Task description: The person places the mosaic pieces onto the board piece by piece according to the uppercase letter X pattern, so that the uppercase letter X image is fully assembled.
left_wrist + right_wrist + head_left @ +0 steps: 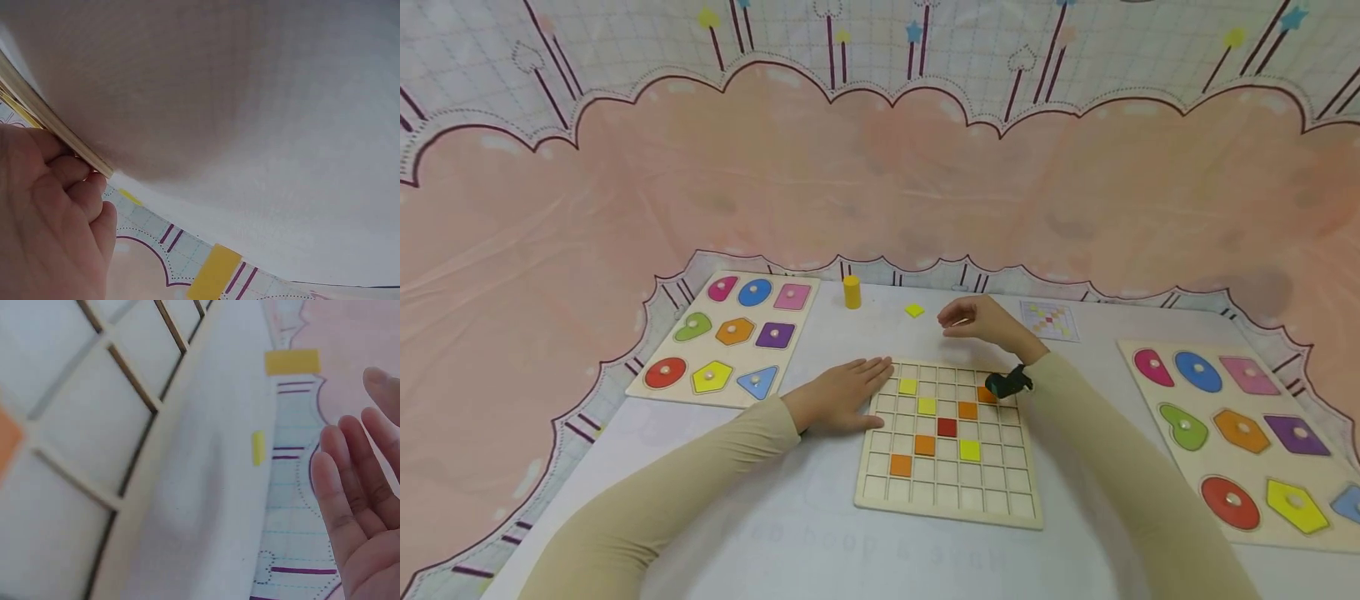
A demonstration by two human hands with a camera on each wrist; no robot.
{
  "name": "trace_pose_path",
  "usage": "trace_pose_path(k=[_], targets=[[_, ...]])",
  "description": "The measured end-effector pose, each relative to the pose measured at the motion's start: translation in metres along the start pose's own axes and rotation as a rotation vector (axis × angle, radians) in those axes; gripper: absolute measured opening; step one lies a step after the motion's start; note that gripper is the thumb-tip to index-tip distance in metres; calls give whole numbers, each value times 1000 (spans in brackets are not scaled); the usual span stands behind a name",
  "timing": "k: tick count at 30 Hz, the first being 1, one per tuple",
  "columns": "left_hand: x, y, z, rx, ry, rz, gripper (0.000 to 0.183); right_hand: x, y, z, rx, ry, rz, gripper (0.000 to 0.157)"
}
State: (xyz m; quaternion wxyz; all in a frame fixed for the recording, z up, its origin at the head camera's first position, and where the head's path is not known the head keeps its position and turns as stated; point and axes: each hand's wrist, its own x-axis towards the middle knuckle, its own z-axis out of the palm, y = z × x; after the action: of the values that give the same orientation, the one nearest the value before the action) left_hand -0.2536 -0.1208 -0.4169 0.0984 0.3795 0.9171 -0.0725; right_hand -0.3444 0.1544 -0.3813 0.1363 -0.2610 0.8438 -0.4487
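Observation:
A wooden grid board [947, 517] lies on the table, with a red tile [947, 427] near its middle and several orange tiles [901, 465] and yellow tiles [970, 450] along crossing diagonals. My left hand [835, 397] rests at the board's left edge, its fingers fairly straight; the left wrist view shows the fingers [87, 194] against the board's side. Beyond the board's far edge, my right hand [981, 323] hovers with bent, relaxed fingers. Nothing shows between its thumb and fingers [340, 494] in the right wrist view. A loose yellow tile [913, 310] lies to its left.
A yellow cylinder [852, 292] stands at the back. Behind the right hand lies a pattern card [1049, 321]. Shape-puzzle boards with knobbed pieces flank the grid, one at left [760, 354] and one at right [1247, 417]. A patterned curtain [880, 183] hangs behind the table.

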Motion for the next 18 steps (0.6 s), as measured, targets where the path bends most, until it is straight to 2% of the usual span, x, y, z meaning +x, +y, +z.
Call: trace_pose_path(k=[7, 10, 18], targets=[[0, 0, -1, -1, -9, -15, 88, 40, 3, 9, -85, 59, 65, 33], [-1, 1, -2, -7, -23, -18, 88, 51, 9, 13, -115, 80, 69, 33], [-2, 2, -3, 9, -19, -6, 87, 74, 22, 21, -180, 122, 151, 38]])
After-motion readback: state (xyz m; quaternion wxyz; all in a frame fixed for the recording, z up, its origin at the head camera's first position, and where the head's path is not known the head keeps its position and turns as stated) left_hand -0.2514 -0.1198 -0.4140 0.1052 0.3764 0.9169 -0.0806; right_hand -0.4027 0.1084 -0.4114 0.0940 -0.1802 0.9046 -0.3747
